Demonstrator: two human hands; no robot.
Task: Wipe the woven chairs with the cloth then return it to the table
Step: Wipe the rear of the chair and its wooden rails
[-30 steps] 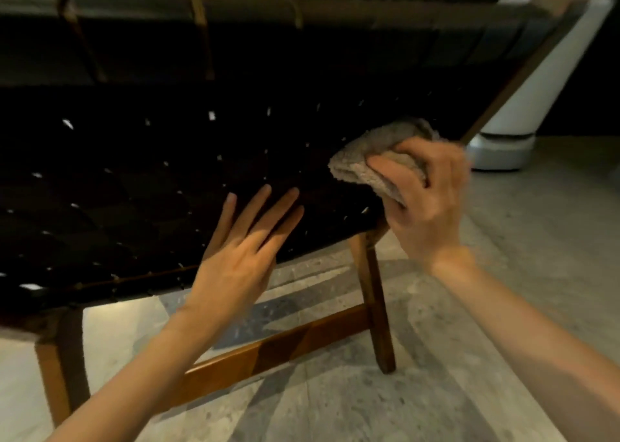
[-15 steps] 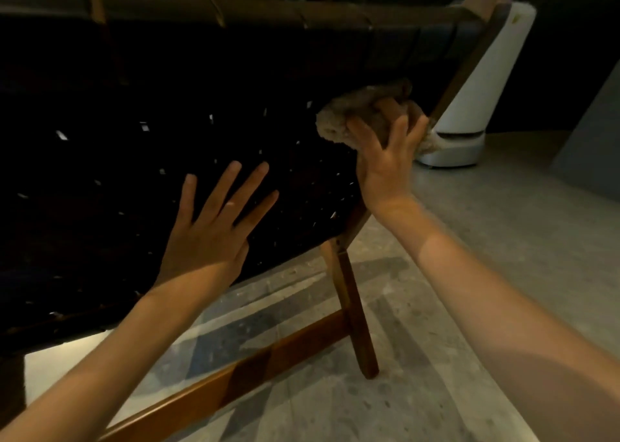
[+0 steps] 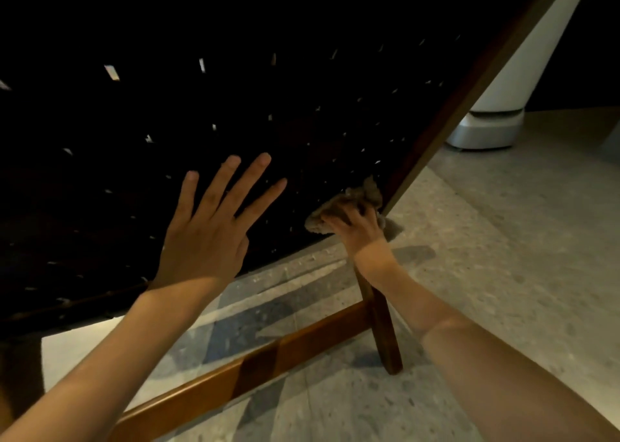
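The dark woven back of a chair [image 3: 302, 72] fills the upper left of the head view, framed in brown wood. My left hand [image 3: 211, 230] lies flat on the weave with its fingers straight and spread. My right hand [image 3: 357, 228] grips a bunched beige cloth [image 3: 359, 196] and presses it against the weave at the lower right corner, beside the slanted wooden side rail [image 3: 469, 99]. My fingers cover part of the cloth.
A wooden chair leg [image 3: 385, 334] and a low crossbar [image 3: 261, 364] stand on the speckled stone floor [image 3: 503, 240]. A white cylindrical appliance [image 3: 496, 106] stands on the floor behind the chair at the right.
My right hand has slid the cloth down the woven back from the upper right to the lower right corner. My left hand stays flat on the weave. The camera has moved closer.
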